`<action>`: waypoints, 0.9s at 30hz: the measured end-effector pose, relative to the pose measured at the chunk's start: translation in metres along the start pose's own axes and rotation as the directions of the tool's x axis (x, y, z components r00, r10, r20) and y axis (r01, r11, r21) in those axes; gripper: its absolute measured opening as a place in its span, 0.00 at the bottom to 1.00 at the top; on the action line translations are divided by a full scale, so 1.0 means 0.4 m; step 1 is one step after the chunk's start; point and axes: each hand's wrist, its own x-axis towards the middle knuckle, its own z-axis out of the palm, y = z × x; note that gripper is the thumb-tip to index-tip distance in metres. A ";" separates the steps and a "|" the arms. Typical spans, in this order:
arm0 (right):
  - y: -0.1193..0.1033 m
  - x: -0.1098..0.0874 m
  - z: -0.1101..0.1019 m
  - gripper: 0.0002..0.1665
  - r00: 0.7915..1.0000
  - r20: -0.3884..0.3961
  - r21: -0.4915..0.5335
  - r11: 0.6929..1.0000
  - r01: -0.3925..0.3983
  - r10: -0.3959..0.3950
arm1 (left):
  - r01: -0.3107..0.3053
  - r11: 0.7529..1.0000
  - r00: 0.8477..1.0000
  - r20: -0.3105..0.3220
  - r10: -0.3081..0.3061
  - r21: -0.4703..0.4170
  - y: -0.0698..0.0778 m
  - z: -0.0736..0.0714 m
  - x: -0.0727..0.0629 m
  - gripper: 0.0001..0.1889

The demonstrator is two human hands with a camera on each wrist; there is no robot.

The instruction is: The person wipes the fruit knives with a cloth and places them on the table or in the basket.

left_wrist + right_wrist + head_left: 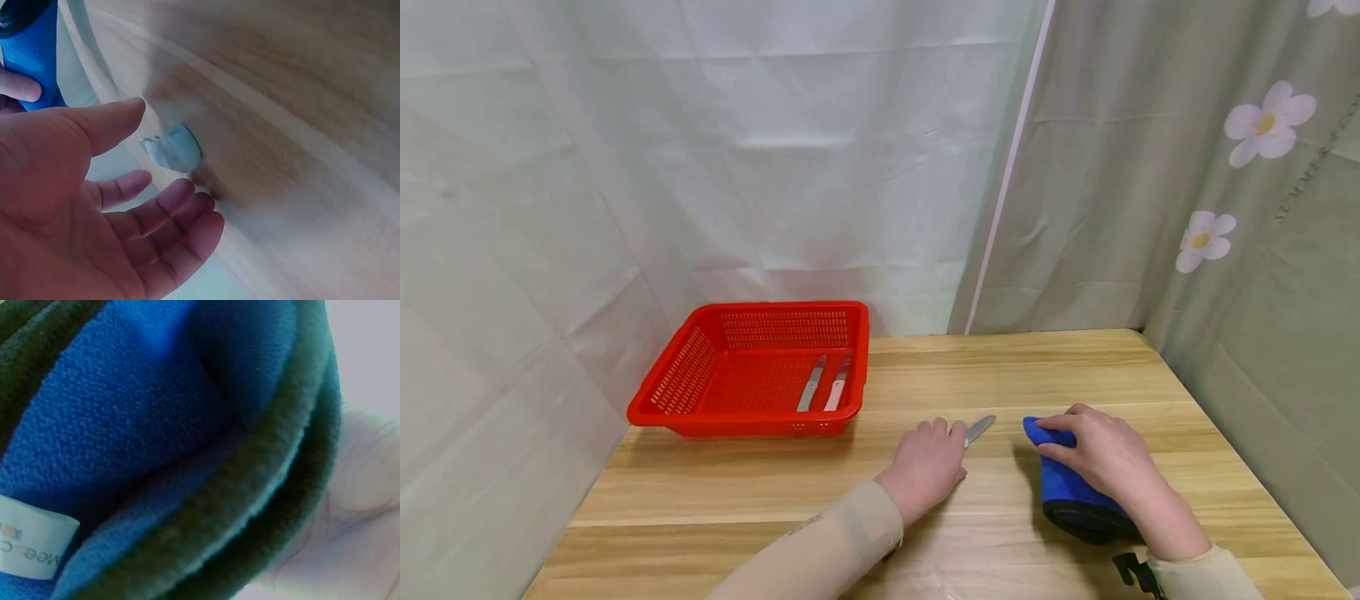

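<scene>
On the wooden table lies a small knife, its blade (pixel 981 428) pointing away to the right. My left hand (pixel 925 471) reaches over its handle. From the left wrist, the light green handle (pixel 181 149) shows between thumb and fingertips, which stand apart around it. At the right, my right hand (pixel 1108 454) pinches the top of a rolled blue cloth (pixel 1060 482) with black edging, thumb on one side and fingers on the other. The right wrist view looks into the cloth's fuzzy blue inside (pixel 125 406), where a white label (pixel 34 537) hangs.
A red plastic basket (pixel 737 421) stands at the back left of the table (pixel 1000 367). Inside it lie a knife with a greyish handle (pixel 807 397) and one with a pale pink handle (pixel 834 395). Pale curtains (pixel 820 167) hang behind and on both sides.
</scene>
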 end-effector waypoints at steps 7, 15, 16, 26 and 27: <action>0.003 0.001 0.005 0.22 1.000 0.011 0.010 1.000 -0.003 0.003 | 0.050 0.999 0.998 0.026 -0.050 -0.019 -0.008 0.010 0.026 0.23; 0.002 0.002 0.007 0.23 1.000 0.017 0.016 1.000 -0.012 0.011 | 0.052 0.997 0.998 0.046 -0.050 -0.049 -0.008 0.010 0.035 0.15; 0.001 0.002 0.007 0.23 1.000 0.017 0.017 1.000 -0.013 0.012 | 0.056 0.997 0.997 0.052 -0.053 -0.050 -0.008 0.009 0.035 0.14; -0.008 -0.002 0.004 0.23 1.000 -0.005 0.027 1.000 -0.001 0.001 | 0.104 0.984 0.987 0.138 -0.083 -0.148 -0.028 -0.007 0.025 0.09; -0.008 -0.001 0.004 0.23 1.000 -0.006 0.026 1.000 0.004 -0.004 | 0.112 0.978 0.987 0.137 -0.089 -0.175 -0.032 -0.011 0.020 0.09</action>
